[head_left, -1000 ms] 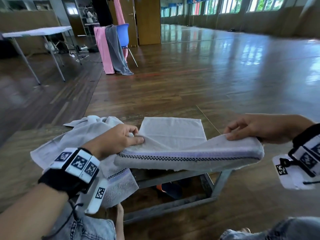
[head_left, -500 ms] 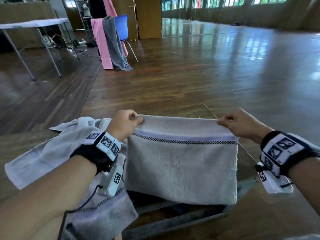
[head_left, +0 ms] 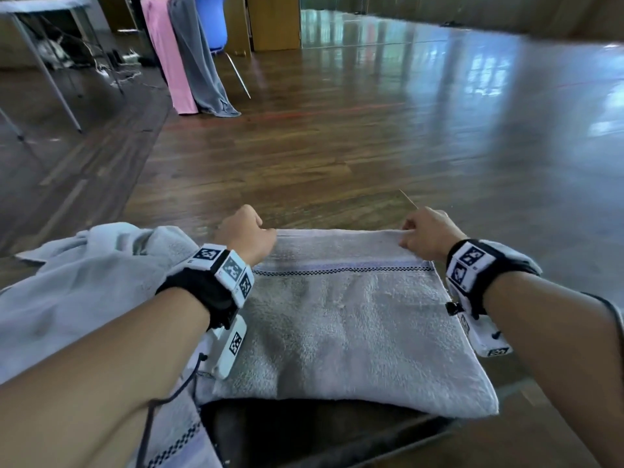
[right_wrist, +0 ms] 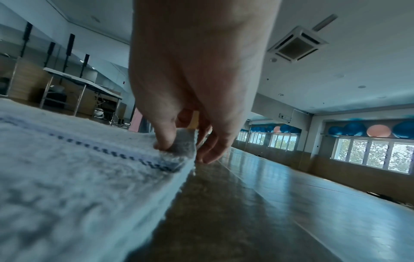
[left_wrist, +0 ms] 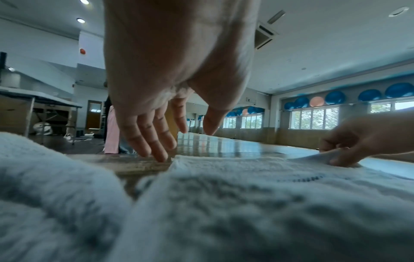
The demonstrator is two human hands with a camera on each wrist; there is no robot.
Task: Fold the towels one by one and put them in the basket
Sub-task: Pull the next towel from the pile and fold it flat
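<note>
A grey towel (head_left: 354, 325) with a checked stripe lies folded flat on the wooden table (left_wrist: 143, 166). My right hand (head_left: 425, 233) pinches its far right corner between thumb and fingers, which the right wrist view shows close up on my right hand (right_wrist: 179, 147) and the towel (right_wrist: 89, 168). My left hand (head_left: 244, 233) is at the far left corner. In the left wrist view the left hand (left_wrist: 183, 143) has straight fingers pointing down beside the towel (left_wrist: 246, 177), holding nothing. No basket is in view.
A loose heap of pale towels (head_left: 84, 282) lies on the table left of my left arm. Beyond the table, a blue chair (head_left: 211, 25) draped with pink and grey cloth stands on the wooden floor. A folding table (head_left: 40, 5) is at the far left.
Both hands carried the towel's near edge up and away from me, laying it over the far half on the table. My left hand has let go of its corner.
</note>
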